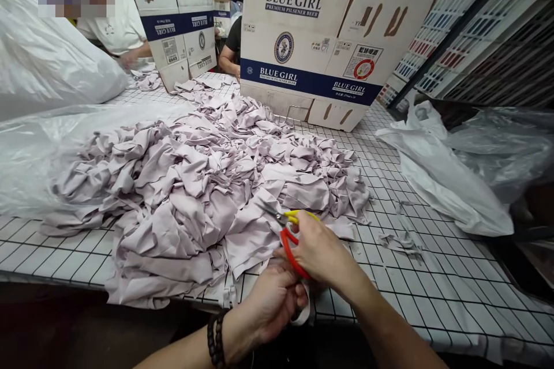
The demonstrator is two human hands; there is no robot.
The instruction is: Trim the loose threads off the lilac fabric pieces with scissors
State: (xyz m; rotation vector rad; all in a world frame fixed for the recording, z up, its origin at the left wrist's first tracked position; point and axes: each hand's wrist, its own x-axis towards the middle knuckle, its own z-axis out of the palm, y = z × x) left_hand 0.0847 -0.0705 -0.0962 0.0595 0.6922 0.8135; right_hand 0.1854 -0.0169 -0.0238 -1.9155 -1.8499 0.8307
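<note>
Scissors (291, 245) with one red and one yellow handle are in my right hand (320, 248), their blades pointing up and left over the cloth. Just below, my left hand (274, 300) is closed on a pale lilac fabric piece (303, 312) at the table's front edge; a light strip of it hangs under my fingers. The fingertips of both hands are close together and partly hidden. A large heap of pale lilac fabric pieces (194, 179) spreads over the table in front of my hands.
Printed cardboard boxes (298, 29) stand upright at the back of the checked table (433, 294). White plastic bags (450, 167) lie at right, and large clear bags (47, 63) at left. Fabric scraps (400, 242) lie right of my hands. Two other people sit across the table.
</note>
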